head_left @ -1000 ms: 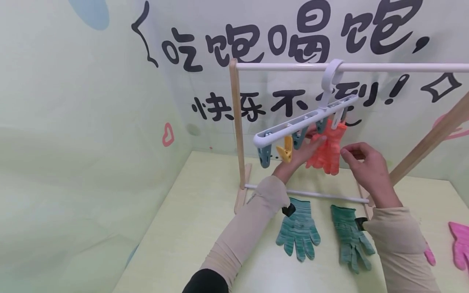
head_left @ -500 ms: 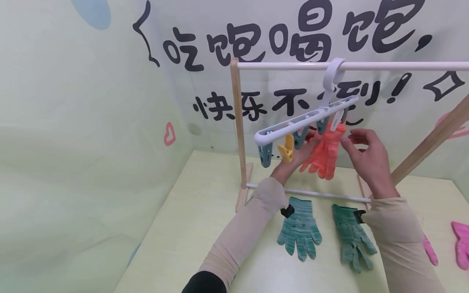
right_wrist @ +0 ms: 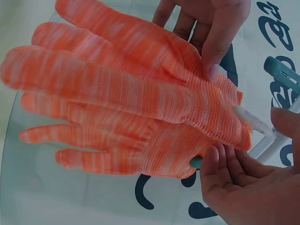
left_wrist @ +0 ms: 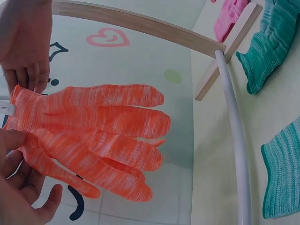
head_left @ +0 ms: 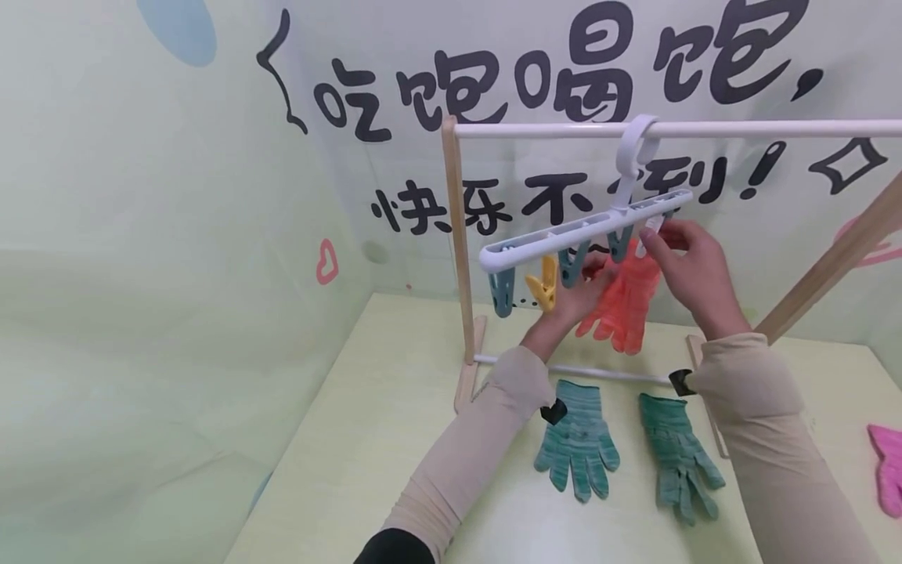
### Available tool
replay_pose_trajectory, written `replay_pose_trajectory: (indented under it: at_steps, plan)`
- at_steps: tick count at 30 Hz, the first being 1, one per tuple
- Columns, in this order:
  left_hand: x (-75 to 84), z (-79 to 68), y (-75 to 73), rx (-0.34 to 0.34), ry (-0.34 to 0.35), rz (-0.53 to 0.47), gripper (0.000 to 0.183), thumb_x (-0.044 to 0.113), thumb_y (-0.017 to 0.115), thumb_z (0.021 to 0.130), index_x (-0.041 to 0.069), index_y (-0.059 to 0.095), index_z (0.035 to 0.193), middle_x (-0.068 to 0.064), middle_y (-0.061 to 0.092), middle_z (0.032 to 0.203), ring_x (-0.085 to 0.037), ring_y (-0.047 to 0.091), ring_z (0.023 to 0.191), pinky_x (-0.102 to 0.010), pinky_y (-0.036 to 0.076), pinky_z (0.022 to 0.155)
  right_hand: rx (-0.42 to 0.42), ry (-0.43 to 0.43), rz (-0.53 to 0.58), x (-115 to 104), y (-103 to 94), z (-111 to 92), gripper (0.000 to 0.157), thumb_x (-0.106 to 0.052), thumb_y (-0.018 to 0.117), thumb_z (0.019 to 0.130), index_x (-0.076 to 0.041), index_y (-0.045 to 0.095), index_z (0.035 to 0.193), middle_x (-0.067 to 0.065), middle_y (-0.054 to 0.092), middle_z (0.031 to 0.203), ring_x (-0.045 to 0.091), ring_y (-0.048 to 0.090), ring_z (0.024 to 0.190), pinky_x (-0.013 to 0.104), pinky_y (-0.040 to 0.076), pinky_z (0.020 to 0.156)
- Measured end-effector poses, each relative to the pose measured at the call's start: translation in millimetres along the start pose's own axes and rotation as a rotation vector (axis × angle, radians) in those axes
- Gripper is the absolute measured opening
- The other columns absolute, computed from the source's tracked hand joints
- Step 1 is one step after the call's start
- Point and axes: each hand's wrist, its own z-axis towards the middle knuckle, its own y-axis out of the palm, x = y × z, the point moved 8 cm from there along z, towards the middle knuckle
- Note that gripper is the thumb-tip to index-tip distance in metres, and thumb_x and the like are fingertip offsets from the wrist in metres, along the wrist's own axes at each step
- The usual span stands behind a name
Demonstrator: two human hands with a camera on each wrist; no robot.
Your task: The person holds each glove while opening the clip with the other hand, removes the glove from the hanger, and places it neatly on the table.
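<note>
Two orange knit gloves [right_wrist: 112, 89] overlap, one behind the other, fingers pointing down under a white hanger [head_left: 585, 231]. My left hand [head_left: 581, 294] pinches a glove's cuff at the side, thumb on the near face and fingers behind. A white clothespin [right_wrist: 255, 121] bites the front cuff. My right hand [head_left: 698, 270] holds this clothespin, its thumb at the upper end, while the other fingers curl beside the rear cuff. Next to those fingertips, a dark green clip tip [right_wrist: 196, 162] shows at the rear glove's cuff.
The hanger hooks over the white rail [head_left: 535, 130] of a wooden-legged rack. Blue-grey clips [head_left: 502, 291] and a yellow clip [head_left: 544, 283] dangle from it. Two green gloves [head_left: 579, 439] lie on the table, with a pink glove [head_left: 886, 466] at the far right.
My right hand has moved up from beside the gloves to the white clothespin at the cuff. The orange gloves hang slightly lower and the hanger has swung a little; the left hand keeps its grip.
</note>
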Motion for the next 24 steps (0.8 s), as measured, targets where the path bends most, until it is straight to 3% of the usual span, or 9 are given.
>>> replay_pose_trajectory:
  at_steps: [4, 8, 12, 17, 21, 24]
  plan:
    - [2.0, -1.3, -0.2, -0.003, 0.022, -0.028, 0.015, 0.006, 0.066, 0.100, -0.003, 0.073, 0.108, -0.018, 0.074, 0.097, -0.003, 0.053, 0.078, -0.008, 0.040, 0.072, 0.023, 0.007, -0.007, -3, -0.5, 4, 0.063, -0.051, 0.050, 0.106, -0.004, 0.056, 0.146, 0.014, 0.060, 0.127, 0.016, 0.052, 0.106, 0.018, 0.044, 0.080]
    - [3.7, -1.8, 0.8, -0.028, 0.043, -0.020, 0.014, 0.005, 0.063, 0.101, -0.002, 0.072, 0.108, -0.015, 0.071, 0.092, -0.002, 0.050, 0.076, -0.008, 0.038, 0.071, 0.060, 0.009, 0.016, -1, -3.1, 5, 0.058, -0.049, 0.053, 0.105, -0.006, 0.060, 0.143, -0.003, 0.061, 0.112, 0.009, 0.052, 0.097, 0.012, 0.044, 0.073]
    - [3.0, -2.4, 0.8, -0.045, 0.034, 0.005, 0.012, 0.008, 0.062, 0.103, 0.001, 0.071, 0.105, -0.008, 0.063, 0.085, -0.002, 0.046, 0.074, -0.009, 0.036, 0.070, 0.064, 0.006, 0.074, 1, -2.9, 6, 0.056, -0.049, 0.056, 0.104, -0.008, 0.062, 0.142, -0.019, 0.059, 0.100, 0.007, 0.053, 0.096, 0.012, 0.046, 0.075]
    - [1.9, -5.1, 0.0, -0.064, 0.019, -0.032, 0.014, 0.009, 0.060, 0.104, -0.002, 0.069, 0.102, -0.007, 0.060, 0.082, -0.002, 0.045, 0.073, -0.010, 0.036, 0.069, 0.048, 0.011, 0.100, 0, 0.4, 5, 0.054, -0.048, 0.056, 0.104, -0.009, 0.062, 0.142, -0.022, 0.058, 0.098, 0.008, 0.053, 0.097, 0.013, 0.045, 0.076]
    - [7.2, -10.0, -5.7, -0.048, 0.074, -0.038, 0.016, 0.011, 0.061, 0.104, -0.002, 0.067, 0.097, -0.009, 0.060, 0.078, -0.003, 0.047, 0.070, -0.011, 0.038, 0.067, 0.066, -0.009, 0.098, -4, 0.8, 3, 0.052, -0.046, 0.057, 0.104, -0.007, 0.063, 0.138, -0.025, 0.057, 0.095, 0.006, 0.052, 0.097, 0.015, 0.044, 0.076]
    - [10.7, -16.9, -15.2, 0.006, 0.115, -0.026, 0.017, 0.014, 0.065, 0.102, -0.003, 0.064, 0.097, -0.014, 0.062, 0.080, -0.005, 0.050, 0.073, -0.011, 0.040, 0.072, 0.083, -0.024, 0.105, -6, 0.6, 2, 0.049, -0.044, 0.059, 0.104, -0.005, 0.064, 0.135, -0.028, 0.056, 0.091, 0.003, 0.053, 0.096, 0.016, 0.043, 0.078]
